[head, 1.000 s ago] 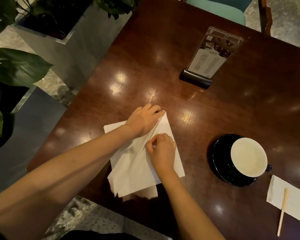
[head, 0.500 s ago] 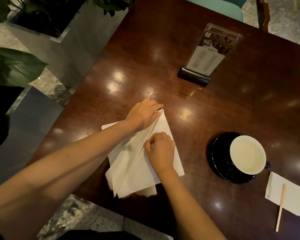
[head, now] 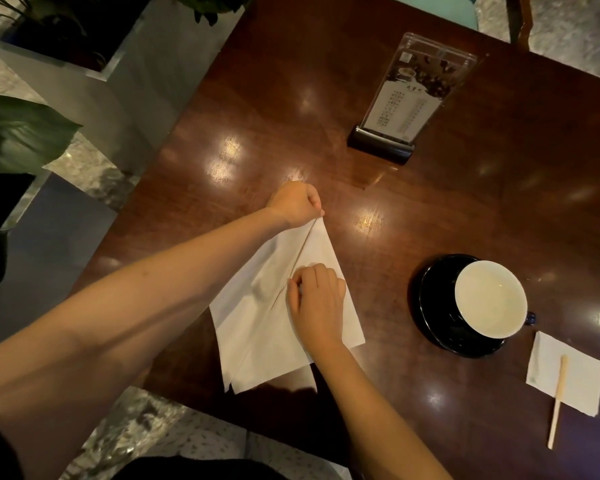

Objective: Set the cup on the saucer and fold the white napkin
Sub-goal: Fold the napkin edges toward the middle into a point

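A white napkin [head: 257, 327] lies near the front edge of the dark wooden table [head: 361, 81], partly folded along a diagonal crease. My left hand [head: 293, 204] pinches its far tip with closed fingers. My right hand [head: 317, 301] presses on the crease in the middle, fingers curled and pinching the paper. A cup [head: 490, 299], white inside and dark outside, stands on a black saucer [head: 430, 306] to the right, its handle pointing right.
A small white napkin [head: 579, 375] with a wooden stirrer [head: 557, 403] on it lies at the right edge. A menu stand [head: 409, 102] stands at the back. Planters with green leaves [head: 18, 133] are left of the table. A chair [head: 458, 12] stands beyond the table.
My left hand has slid from lying flat on the napkin to pinching its far tip, pulling the flap taut. My right hand stays on the crease.
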`<state>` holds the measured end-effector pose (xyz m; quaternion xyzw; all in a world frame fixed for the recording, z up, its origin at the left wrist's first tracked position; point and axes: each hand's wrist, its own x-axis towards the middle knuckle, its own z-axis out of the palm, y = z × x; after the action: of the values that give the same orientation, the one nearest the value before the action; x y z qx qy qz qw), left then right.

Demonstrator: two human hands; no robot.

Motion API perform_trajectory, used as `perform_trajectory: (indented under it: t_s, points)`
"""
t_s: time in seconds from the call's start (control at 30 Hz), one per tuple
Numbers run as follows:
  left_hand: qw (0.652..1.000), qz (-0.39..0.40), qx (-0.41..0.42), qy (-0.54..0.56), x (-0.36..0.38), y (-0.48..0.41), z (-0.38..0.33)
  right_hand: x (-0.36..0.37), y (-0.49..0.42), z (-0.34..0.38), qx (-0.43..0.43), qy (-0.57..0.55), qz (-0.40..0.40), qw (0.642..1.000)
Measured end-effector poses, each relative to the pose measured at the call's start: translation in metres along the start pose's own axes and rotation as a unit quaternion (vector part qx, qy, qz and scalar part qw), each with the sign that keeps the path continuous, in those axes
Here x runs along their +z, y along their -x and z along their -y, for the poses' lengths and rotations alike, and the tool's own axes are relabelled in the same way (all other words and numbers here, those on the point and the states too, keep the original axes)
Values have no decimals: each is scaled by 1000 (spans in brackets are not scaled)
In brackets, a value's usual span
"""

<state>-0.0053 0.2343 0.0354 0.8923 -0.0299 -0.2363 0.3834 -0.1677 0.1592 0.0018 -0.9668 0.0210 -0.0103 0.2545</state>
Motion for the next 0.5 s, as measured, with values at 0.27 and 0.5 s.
perform_trajectory:
  t_s: [0.27, 0.5]
  points:
    - [997, -33, 60, 34, 9, 14, 16, -20, 5, -10, -13, -92, 50, 994]
    - [977, 119, 52, -171, -65, 71, 90, -68, 37, -51, 192, -43, 67, 978]
